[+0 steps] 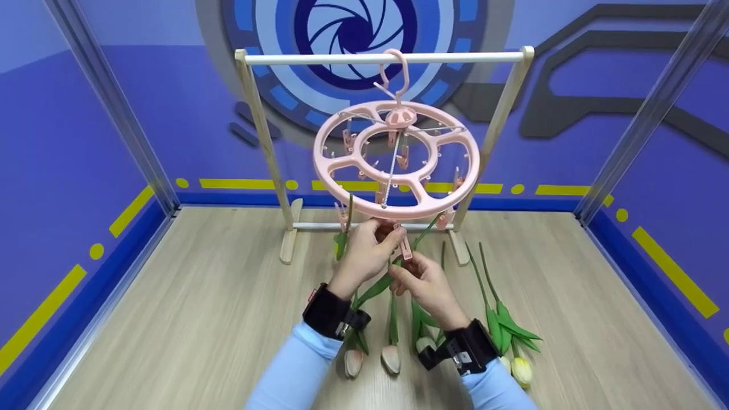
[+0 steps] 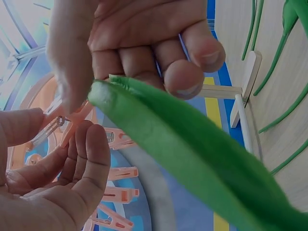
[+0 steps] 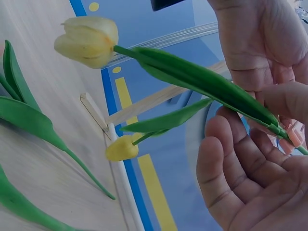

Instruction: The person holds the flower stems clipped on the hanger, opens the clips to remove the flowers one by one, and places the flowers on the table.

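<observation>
My left hand [image 1: 367, 250] pinches a pink clothespin [image 1: 405, 245] below the rim of a round pink drying hanger [image 1: 450, 202]. In the left wrist view its thumb and fingers close around the clip's sprung part. Just below, my right hand [image 1: 427, 285] holds a tulip by its stem, close to the clip. That tulip [image 3: 89, 43] hangs bloom down, pale cream with a green leaf [image 3: 187, 77]. Its stem meets the pink clip tip [image 3: 296, 134] between the hands; whether the clip grips it cannot be told.
The hanger hook [image 1: 401, 71] sits over the white bar of a wooden rack [image 1: 265, 131]. Another yellow tulip [image 3: 122, 147] hangs bloom down behind the held one. More tulips [image 1: 521, 370] lie on the wooden table [image 1: 188, 319]. Several other pink clips [image 2: 122, 195] dangle from the hanger.
</observation>
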`<action>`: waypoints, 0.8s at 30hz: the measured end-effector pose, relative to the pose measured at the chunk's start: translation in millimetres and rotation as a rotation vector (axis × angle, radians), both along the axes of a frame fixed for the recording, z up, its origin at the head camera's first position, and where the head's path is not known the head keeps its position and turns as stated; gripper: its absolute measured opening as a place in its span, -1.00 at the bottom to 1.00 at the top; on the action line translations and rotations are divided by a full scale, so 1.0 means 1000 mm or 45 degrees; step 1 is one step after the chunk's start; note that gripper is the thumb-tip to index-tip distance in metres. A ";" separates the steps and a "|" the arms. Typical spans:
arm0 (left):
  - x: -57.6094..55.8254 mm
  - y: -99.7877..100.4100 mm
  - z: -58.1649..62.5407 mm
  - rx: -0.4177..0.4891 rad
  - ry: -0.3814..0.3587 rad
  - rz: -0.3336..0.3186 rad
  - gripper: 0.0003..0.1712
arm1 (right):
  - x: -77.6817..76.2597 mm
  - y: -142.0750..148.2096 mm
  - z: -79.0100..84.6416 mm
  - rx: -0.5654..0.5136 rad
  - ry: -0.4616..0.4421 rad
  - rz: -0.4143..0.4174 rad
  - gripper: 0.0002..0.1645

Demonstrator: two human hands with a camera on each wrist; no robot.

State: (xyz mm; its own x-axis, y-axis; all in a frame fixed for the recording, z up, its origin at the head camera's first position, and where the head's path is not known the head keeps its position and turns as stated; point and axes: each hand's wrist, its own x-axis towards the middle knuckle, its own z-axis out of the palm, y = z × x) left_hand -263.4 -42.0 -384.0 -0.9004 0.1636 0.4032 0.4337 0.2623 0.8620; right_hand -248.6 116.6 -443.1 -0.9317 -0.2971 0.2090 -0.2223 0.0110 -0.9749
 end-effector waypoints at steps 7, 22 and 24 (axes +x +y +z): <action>0.000 0.002 -0.001 0.004 0.012 0.014 -0.79 | 0.001 -0.001 -0.003 0.013 0.030 -0.068 -0.78; 0.001 0.003 -0.002 0.005 0.001 0.032 -0.81 | 0.007 -0.003 -0.007 -0.003 0.074 -0.118 -0.81; 0.000 0.003 -0.001 0.002 0.004 0.036 -0.82 | 0.007 -0.003 -0.007 -0.011 0.081 -0.116 -0.82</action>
State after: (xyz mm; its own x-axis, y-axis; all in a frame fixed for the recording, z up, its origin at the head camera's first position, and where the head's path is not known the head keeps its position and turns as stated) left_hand -263.1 -38.8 -385.3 -0.9033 0.1377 0.4062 0.4289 0.2728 0.8612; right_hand -241.4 113.5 -450.6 -0.9395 -0.2101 0.2704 -0.2818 0.0257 -0.9591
